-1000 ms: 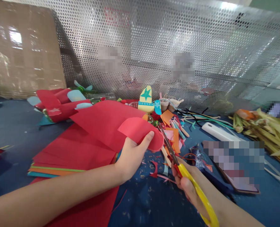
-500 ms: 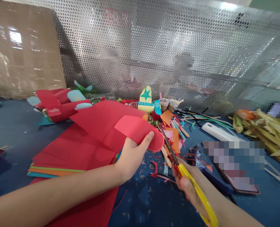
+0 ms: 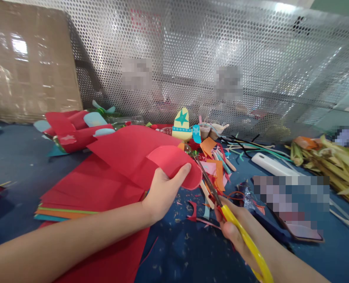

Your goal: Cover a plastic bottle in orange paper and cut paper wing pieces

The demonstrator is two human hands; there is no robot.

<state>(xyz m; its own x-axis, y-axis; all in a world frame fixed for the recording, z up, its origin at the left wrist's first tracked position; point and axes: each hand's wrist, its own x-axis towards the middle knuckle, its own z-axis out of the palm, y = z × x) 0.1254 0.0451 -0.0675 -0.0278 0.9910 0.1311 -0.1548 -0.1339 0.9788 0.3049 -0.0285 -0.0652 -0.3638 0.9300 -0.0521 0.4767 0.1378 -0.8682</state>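
Observation:
Between thumb and fingers, my left hand (image 3: 165,192) grips a red paper piece (image 3: 174,159) with a rounded right end. My right hand (image 3: 236,224) is wrapped round the yellow handle of a pair of scissors (image 3: 211,186). The blades point up and left, right beside the rounded edge of the paper; whether they touch it I cannot tell. Under the left forearm lies a stack of red sheets (image 3: 83,184), with green, orange and blue edges showing below. A large red sheet (image 3: 121,151) covers part of the stack, behind the held piece.
Paper scraps (image 3: 218,169) litter the blue table (image 3: 186,251). At the right are a phone (image 3: 307,232), a white tool (image 3: 271,165) and dried husks (image 3: 339,169). Decorated bottle crafts (image 3: 74,133) stand before a perforated metal panel (image 3: 186,47); a cardboard box (image 3: 30,63) is at left.
The held red paper has shifted and turned slightly in my left hand. The scissors' blade tips have moved a little to the left, and the right hand stays nearly in place.

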